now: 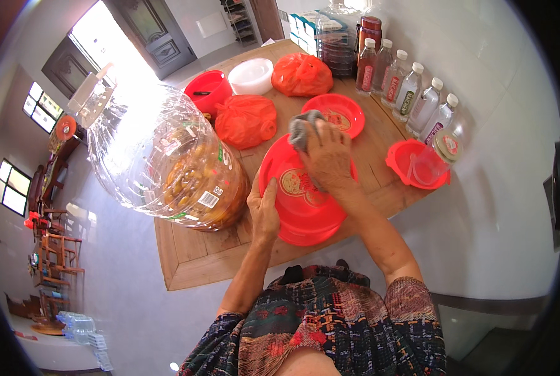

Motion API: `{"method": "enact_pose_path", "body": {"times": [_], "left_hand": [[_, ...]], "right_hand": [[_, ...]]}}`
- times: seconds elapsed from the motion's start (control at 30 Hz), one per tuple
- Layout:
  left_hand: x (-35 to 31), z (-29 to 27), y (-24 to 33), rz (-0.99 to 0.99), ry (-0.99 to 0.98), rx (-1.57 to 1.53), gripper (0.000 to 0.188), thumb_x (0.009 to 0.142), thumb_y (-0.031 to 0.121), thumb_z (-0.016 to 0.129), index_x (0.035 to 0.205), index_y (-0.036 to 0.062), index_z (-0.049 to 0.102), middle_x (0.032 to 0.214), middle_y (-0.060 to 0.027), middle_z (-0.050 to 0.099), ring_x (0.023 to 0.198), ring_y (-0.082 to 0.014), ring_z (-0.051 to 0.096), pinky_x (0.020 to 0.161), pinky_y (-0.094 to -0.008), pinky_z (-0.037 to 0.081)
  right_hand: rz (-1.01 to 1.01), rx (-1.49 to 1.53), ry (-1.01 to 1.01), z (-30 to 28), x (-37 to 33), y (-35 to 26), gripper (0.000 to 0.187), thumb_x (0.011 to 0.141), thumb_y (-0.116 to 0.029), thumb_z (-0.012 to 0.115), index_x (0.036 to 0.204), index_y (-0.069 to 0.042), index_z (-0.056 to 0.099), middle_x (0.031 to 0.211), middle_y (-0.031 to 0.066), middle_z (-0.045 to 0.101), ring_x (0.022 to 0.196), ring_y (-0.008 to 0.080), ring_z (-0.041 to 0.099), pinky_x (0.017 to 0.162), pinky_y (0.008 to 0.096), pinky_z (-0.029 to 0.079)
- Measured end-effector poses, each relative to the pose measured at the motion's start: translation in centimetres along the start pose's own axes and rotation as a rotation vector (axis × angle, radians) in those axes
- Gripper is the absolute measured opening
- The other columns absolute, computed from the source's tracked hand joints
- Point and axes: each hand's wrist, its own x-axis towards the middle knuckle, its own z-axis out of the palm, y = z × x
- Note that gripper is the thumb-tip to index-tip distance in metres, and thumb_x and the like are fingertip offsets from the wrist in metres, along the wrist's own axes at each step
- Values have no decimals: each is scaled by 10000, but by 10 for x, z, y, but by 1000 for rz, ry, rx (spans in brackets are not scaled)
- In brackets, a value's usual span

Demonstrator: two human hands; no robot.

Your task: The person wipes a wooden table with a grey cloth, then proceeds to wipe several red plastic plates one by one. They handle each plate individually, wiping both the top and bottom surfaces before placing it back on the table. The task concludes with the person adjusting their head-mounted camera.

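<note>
One round red plate (302,195) faces up, left hand (265,215) gripping its rim.

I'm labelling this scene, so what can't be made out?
Head view: some fingers of the left hand, hidden by the held red plate.
Head view: plate surface beneath the right hand and grey cloth, which cover it.
Head view: contents of the nearer red bag, hidden by its plastic.
Head view: whatever lies beyond the doorway, washed out by glare.
</note>
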Motion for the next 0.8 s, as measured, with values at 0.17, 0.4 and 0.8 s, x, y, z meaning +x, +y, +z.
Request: {"method": "enact_pose_path", "body": {"times": [0.17, 0.4, 0.8], "left_hand": [[-3, 1, 5, 46, -12, 109, 391, 948, 97, 466, 1312, -45, 449, 1231, -109, 553, 1124, -158, 504, 976, -294, 393], [-2, -9, 1, -58, -218, 163, 395, 912, 88, 465, 1291, -23, 485, 1146, -73, 587, 1062, -125, 518, 934, -273, 411], [3, -5, 49, -55, -197, 34, 457, 837, 2, 450, 1291, -29, 484, 1170, -88, 589, 1091, -142, 531, 962, -291, 410]], "right_hand": [[110, 89, -40, 9, -44, 44, 558, 769, -344, 663, 1192, -12, 516, 1114, 149, 516, 1002, 301, 523, 797, 433, 409], [-328, 132, 132, -21, -13, 12, 373, 805, -227, 593, 1126, -46, 542, 1021, 136, 530, 925, 280, 546, 780, 416, 437], [-324, 225, 165, -43, 31, -6, 399, 763, -292, 652, 1094, -95, 553, 956, 79, 552, 836, 228, 559, 699, 374, 450]]}}
